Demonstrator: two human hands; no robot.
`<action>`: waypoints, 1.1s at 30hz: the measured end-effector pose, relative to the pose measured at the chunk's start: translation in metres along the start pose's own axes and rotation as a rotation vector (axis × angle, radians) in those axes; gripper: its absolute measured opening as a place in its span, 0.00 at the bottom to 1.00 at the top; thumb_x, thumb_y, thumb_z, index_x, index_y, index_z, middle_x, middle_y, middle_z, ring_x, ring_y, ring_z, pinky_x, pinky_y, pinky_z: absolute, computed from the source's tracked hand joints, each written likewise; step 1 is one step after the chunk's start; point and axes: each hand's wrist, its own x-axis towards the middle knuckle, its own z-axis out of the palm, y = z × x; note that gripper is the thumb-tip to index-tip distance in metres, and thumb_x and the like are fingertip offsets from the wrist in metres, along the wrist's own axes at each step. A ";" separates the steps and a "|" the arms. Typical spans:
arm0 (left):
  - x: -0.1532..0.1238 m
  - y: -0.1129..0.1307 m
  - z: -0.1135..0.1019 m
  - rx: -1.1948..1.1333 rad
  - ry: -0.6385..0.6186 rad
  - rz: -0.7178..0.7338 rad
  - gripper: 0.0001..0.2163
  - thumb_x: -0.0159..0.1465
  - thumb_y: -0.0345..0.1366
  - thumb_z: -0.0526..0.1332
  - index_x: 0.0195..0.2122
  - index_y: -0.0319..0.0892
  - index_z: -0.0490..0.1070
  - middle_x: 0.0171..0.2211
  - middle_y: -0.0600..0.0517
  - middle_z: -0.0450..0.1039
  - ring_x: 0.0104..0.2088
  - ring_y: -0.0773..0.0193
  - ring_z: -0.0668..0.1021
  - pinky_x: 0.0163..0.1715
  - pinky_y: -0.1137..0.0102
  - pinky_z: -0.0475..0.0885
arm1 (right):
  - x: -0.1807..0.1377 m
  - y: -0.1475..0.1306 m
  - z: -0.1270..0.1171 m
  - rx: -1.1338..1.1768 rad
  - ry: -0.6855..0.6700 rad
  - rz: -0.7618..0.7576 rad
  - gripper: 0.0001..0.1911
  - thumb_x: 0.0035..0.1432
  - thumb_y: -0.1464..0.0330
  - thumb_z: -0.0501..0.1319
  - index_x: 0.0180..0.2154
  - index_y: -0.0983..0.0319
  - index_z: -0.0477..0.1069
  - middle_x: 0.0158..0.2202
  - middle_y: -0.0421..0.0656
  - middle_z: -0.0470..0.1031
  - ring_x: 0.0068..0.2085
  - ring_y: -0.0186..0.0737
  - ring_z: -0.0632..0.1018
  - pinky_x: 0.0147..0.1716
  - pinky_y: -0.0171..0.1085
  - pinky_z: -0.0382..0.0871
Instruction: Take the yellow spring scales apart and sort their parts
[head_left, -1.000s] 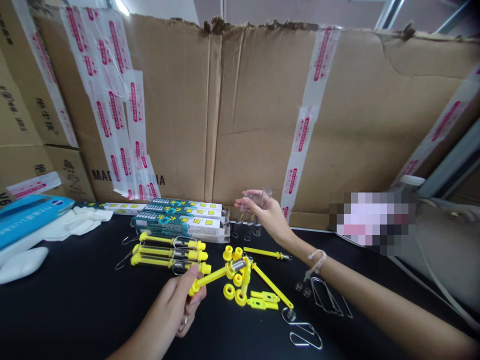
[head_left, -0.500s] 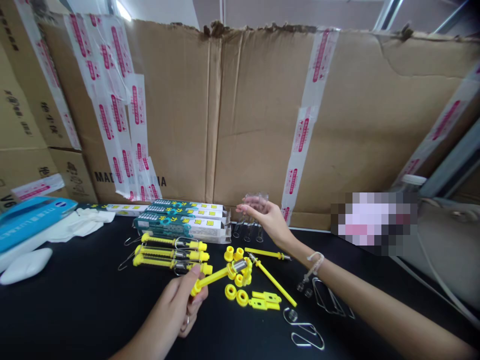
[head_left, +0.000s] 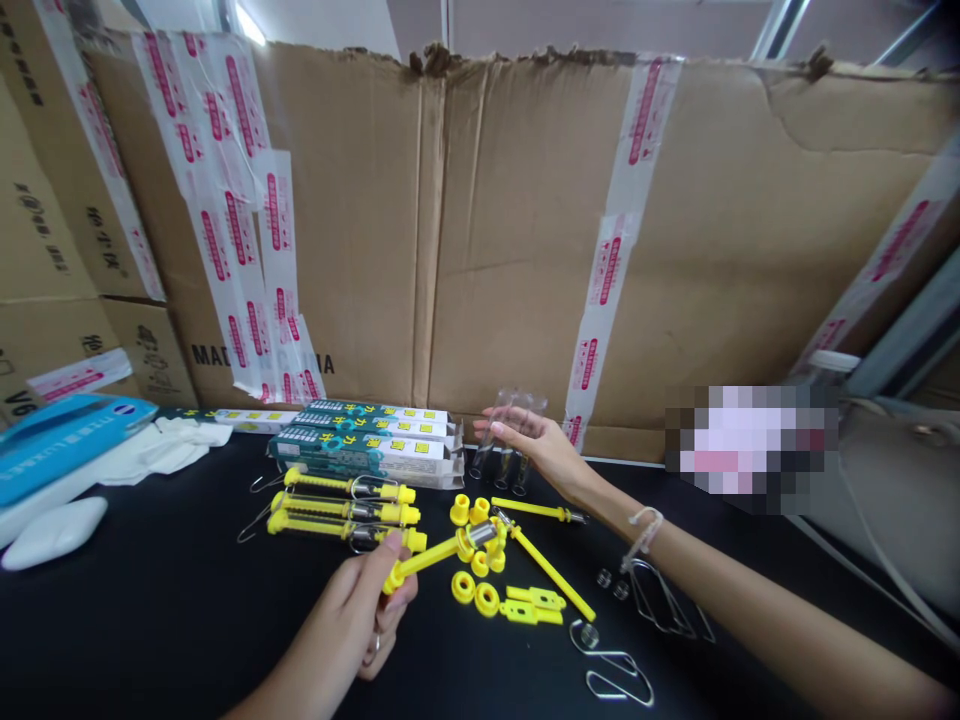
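A yellow rod with a silvery cylinder near its far end is held over the desk.
Slim and slanted up rightward, it is pinched at its near end by the left hand; farther back, clear tubes are loosely encircled by the half-curled right hand, though whether they are gripped cannot be told.

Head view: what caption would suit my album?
Yellow rod in the left hand, clear tubes at the right.
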 end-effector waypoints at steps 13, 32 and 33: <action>0.006 -0.007 -0.004 0.012 -0.006 0.009 0.33 0.47 0.75 0.56 0.17 0.46 0.54 0.12 0.65 0.41 0.12 0.77 0.44 0.11 0.75 0.39 | -0.012 0.004 0.001 -0.085 -0.149 0.066 0.17 0.54 0.65 0.74 0.45 0.61 0.79 0.46 0.45 0.84 0.49 0.48 0.83 0.58 0.56 0.70; 0.007 -0.012 -0.005 0.022 0.000 0.015 0.32 0.49 0.74 0.56 0.17 0.46 0.56 0.12 0.65 0.42 0.12 0.77 0.46 0.11 0.75 0.41 | -0.006 0.012 -0.003 -0.147 -0.240 0.129 0.11 0.65 0.67 0.67 0.48 0.63 0.75 0.46 0.44 0.80 0.47 0.45 0.81 0.51 0.52 0.74; 0.007 -0.012 -0.005 0.023 -0.002 0.014 0.32 0.49 0.74 0.56 0.17 0.46 0.55 0.12 0.65 0.42 0.12 0.76 0.46 0.11 0.75 0.41 | -0.006 0.014 -0.005 -0.148 -0.248 0.137 0.11 0.65 0.67 0.66 0.48 0.63 0.75 0.46 0.44 0.80 0.46 0.45 0.81 0.50 0.52 0.75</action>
